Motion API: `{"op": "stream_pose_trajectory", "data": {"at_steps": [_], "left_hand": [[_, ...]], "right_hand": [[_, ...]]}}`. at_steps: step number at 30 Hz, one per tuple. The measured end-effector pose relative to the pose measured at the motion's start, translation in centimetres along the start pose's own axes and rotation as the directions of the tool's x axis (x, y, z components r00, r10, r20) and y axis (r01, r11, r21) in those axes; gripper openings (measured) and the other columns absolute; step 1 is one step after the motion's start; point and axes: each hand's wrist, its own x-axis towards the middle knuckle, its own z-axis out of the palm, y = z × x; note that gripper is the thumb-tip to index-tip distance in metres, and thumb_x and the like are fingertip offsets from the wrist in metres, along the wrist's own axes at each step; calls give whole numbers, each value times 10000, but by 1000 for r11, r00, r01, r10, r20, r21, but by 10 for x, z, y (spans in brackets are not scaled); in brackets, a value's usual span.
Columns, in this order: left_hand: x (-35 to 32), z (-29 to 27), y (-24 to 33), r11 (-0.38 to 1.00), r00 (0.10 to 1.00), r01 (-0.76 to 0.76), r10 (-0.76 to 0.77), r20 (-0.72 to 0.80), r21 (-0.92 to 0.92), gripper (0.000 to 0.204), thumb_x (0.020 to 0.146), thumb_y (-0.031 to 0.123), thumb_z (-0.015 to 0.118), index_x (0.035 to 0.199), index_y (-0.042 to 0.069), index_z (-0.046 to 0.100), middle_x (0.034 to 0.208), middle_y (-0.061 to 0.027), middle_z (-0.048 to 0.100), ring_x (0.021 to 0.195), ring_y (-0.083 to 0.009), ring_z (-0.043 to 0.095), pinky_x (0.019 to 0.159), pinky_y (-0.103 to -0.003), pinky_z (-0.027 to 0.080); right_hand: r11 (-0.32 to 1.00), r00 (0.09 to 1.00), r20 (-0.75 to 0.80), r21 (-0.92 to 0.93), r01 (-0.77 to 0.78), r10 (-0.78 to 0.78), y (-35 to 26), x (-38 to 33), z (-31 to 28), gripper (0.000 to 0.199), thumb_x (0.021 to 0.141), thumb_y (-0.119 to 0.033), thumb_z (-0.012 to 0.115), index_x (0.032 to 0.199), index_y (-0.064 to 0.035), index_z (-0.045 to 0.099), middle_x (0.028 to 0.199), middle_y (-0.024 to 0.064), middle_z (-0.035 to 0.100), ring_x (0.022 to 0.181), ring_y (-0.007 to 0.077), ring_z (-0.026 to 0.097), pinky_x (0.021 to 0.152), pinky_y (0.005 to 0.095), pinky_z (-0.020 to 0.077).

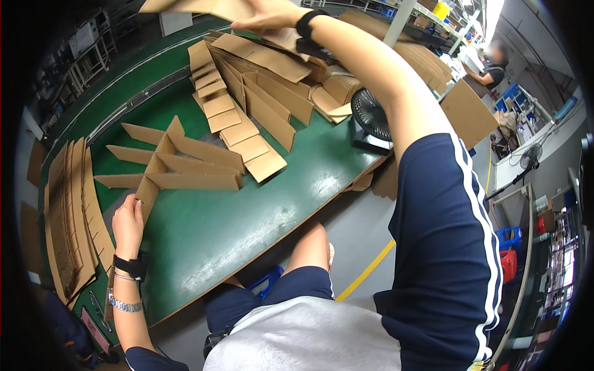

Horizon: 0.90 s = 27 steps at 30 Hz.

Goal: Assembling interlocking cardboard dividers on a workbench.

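Note:
My left hand (128,224) is closed on the near end of a long brown cardboard divider strip (147,196). Three cross strips (195,180) stand slotted across it, upright on the green table. At the top of the view, my right hand (272,17) is stretched far out and grips a flat cardboard piece (213,7), partly cut off by the picture's edge. Below that hand lie stacked cardboard strips (260,55) and a fanned row of small overlapping cardboard pieces (223,117).
A black fan (371,114) stands at the table's right edge. Curved stacks of slotted cardboard (68,216) line the left side. Scissors (98,306) lie near left on the green table (260,229). A person (492,68) works at the far right.

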Motion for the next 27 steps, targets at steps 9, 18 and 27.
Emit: {"op": "stream_pose_trajectory", "data": {"at_steps": [9, 18, 27], "left_hand": [[-2, -6, 0, 999, 1000, -28, 28, -2, -40, 150, 931, 79, 547, 1045, -8, 589, 853, -244, 641, 802, -429, 621, 660, -463, 482], [0, -1, -4, 996, 998, 33, -29, 51, -80, 150, 936, 60, 533, 1051, -24, 582, 862, -255, 635, 828, -449, 612, 676, -456, 483], [8, 0, -6, 998, 998, -55, 55, -6, 23, 169, 909, 166, 578, 1031, 61, 628, 875, -210, 658, 833, -404, 629, 700, -484, 501]], "right_hand": [[943, 944, -180, -244, 228, -275, 163, -16, -47, 973, 747, -448, 718, 1493, -43, 242, 1330, 298, 476, 1226, 456, 467, 1055, 472, 380], [917, 997, -8, -392, -69, 72, 198, -117, -134, 945, 767, -421, 718, 1493, -47, 243, 1347, 285, 452, 1256, 420, 442, 1083, 457, 340], [949, 990, -115, 312, -43, 82, 109, -172, -118, 690, 959, -468, 454, 1516, -102, 276, 1421, 114, 461, 1172, 184, 490, 1047, 311, 347]]}}
